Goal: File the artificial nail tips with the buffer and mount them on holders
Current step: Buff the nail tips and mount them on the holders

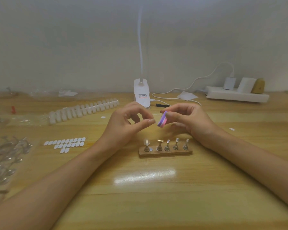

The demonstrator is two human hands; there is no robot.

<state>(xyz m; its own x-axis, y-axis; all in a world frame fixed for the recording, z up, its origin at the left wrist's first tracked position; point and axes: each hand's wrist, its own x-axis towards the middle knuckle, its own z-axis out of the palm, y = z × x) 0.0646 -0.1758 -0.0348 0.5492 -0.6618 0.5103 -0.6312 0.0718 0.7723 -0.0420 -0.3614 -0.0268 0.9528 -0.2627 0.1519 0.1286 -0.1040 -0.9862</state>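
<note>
My right hand point(188, 121) pinches a small pink-and-purple buffer block point(163, 120) above the table. My left hand point(128, 123) is just left of it, thumb and forefinger pinched together near the buffer; a nail tip between them is too small to make out. In front of both hands a wooden base point(165, 153) carries several metal holders point(167, 145); the leftmost one bears a clear tip point(146, 142). A long strip of white nail tips point(83, 110) lies at the left.
White adhesive tabs point(65, 144) lie on the wooden table point(140, 188) left of my arm. Clear plastic bags point(5, 156) sit at the far left. A white clip lamp point(142, 93), its cable and a power strip point(236, 95) stand at the back.
</note>
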